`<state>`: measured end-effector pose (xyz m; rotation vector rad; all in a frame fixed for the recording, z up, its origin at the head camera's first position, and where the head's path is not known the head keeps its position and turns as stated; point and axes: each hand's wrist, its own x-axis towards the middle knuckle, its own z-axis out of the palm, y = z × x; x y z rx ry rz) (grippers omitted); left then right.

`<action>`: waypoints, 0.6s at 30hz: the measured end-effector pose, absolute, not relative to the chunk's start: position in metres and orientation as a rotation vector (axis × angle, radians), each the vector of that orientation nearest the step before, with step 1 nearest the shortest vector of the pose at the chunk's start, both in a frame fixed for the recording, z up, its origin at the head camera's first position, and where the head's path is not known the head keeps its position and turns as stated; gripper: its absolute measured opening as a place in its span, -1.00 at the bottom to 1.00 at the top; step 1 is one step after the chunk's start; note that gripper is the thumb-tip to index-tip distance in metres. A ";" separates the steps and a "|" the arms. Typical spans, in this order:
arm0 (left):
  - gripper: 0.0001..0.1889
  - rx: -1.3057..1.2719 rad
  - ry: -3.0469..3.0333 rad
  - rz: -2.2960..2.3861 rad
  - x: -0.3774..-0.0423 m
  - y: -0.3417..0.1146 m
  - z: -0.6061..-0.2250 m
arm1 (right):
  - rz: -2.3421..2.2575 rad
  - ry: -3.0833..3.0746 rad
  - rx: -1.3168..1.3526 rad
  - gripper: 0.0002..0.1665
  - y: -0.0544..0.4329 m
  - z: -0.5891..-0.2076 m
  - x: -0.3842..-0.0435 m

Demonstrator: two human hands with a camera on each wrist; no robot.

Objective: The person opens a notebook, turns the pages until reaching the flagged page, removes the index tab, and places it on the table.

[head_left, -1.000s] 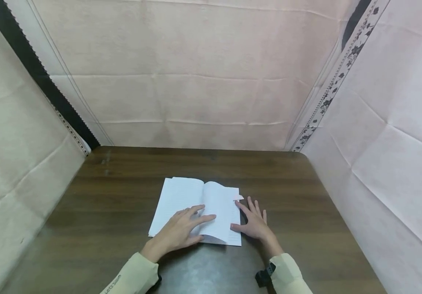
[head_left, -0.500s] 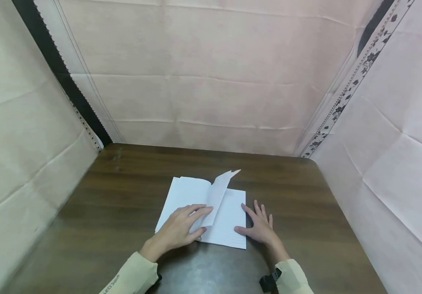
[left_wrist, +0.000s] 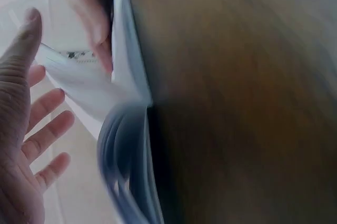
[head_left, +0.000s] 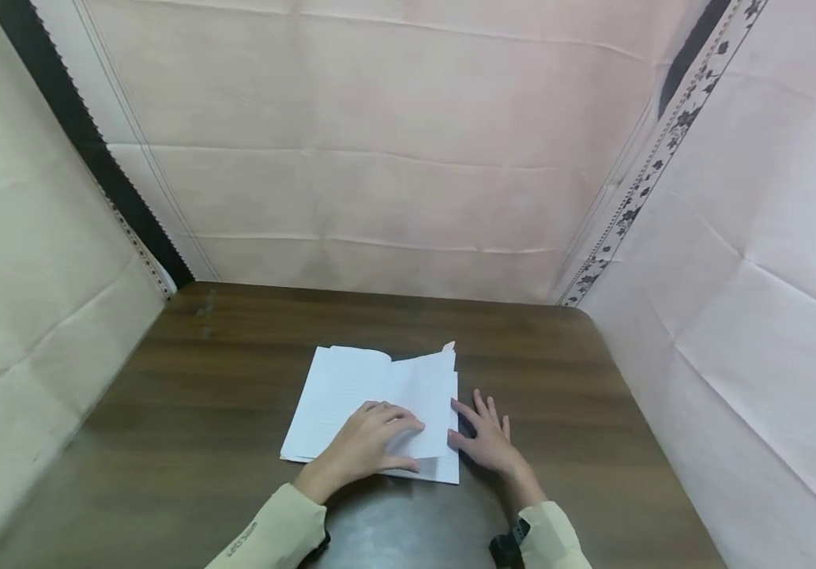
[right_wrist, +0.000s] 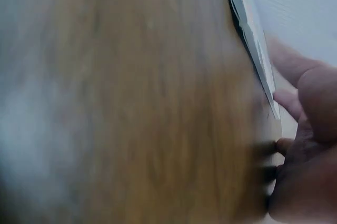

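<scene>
An open notebook with ruled white pages lies on the brown table. One page stands lifted off the right side, a small folded corner at its top. Over the lower middle hovers my left hand, fingers spread and loosely bent; in the left wrist view that hand has nothing between thumb and fingers, with the curved page stack beside it. My right hand rests at the notebook's right edge, thumb on the page. In the right wrist view, the right hand's other fingers lie beyond the edge.
The brown wooden table extends around the notebook. Pale creased cloth hangs behind it and along both sides. Each wrist wears a dark strap near a light green sleeve.
The right-hand page first swung up toward the left, then came back down to the right. My left hand moved slightly right and its fingers lifted from the page; my right hand stayed at the edge.
</scene>
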<state>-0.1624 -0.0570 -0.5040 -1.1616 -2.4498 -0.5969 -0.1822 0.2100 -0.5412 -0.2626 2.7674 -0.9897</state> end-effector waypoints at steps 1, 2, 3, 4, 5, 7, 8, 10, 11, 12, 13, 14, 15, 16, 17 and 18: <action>-0.43 -1.178 -2.461 -0.583 -0.163 -0.053 -0.506 | -1.012 2.759 -0.254 -0.29 0.210 -0.541 -0.183; -0.44 -1.195 -2.475 -0.561 -0.163 -0.050 -0.508 | -1.036 2.750 -0.243 -0.35 0.211 -0.540 -0.183; -0.45 -1.212 -2.494 -0.543 -0.164 -0.047 -0.510 | -1.061 2.742 -0.229 -0.40 0.211 -0.540 -0.184; -0.46 -1.223 -2.522 -0.522 -0.164 -0.046 -0.512 | -1.085 2.736 -0.217 -0.42 0.210 -0.540 -0.184; -0.47 -1.232 -2.549 -0.501 -0.164 -0.045 -0.514 | -1.101 2.733 -0.209 -0.44 0.208 -0.539 -0.184; -0.50 -1.247 -2.593 -0.458 -0.165 -0.043 -0.517 | -1.121 2.728 -0.192 -0.45 0.206 -0.539 -0.185; -0.54 -1.252 -2.603 -0.440 -0.165 -0.042 -0.518 | -1.131 2.729 -0.188 -0.45 0.205 -0.539 -0.185; -0.65 -1.258 -2.607 -0.414 -0.165 -0.041 -0.520 | -1.157 2.722 -0.179 -0.45 0.205 -0.539 -0.186; -0.71 -1.261 -2.598 -0.401 -0.165 -0.040 -0.521 | -1.168 2.717 -0.178 -0.45 0.205 -0.539 -0.186; -0.77 -1.264 -2.587 -0.391 -0.166 -0.039 -0.521 | -1.178 2.711 -0.173 -0.44 0.206 -0.540 -0.186; -0.83 -1.261 -2.579 -0.385 -0.166 -0.038 -0.522 | -1.191 2.709 -0.175 -0.44 0.206 -0.540 -0.186; -0.87 -1.254 -2.576 -0.391 -0.166 -0.037 -0.522 | -1.197 2.706 -0.171 -0.44 0.207 -0.540 -0.186; -0.89 -1.249 -2.576 -0.400 -0.167 -0.036 -0.522 | -1.207 2.701 -0.167 -0.43 0.207 -0.540 -0.186; -0.89 -1.240 -2.581 -0.403 -0.168 -0.036 -0.523 | -1.211 2.704 -0.166 -0.43 0.208 -0.541 -0.185; -0.89 -1.229 -2.588 -0.408 -0.168 -0.035 -0.524 | -1.214 2.709 -0.165 -0.44 0.208 -0.541 -0.185; -0.88 -1.217 -2.596 -0.415 -0.169 -0.034 -0.525 | -1.211 2.711 -0.166 -0.43 0.208 -0.542 -0.185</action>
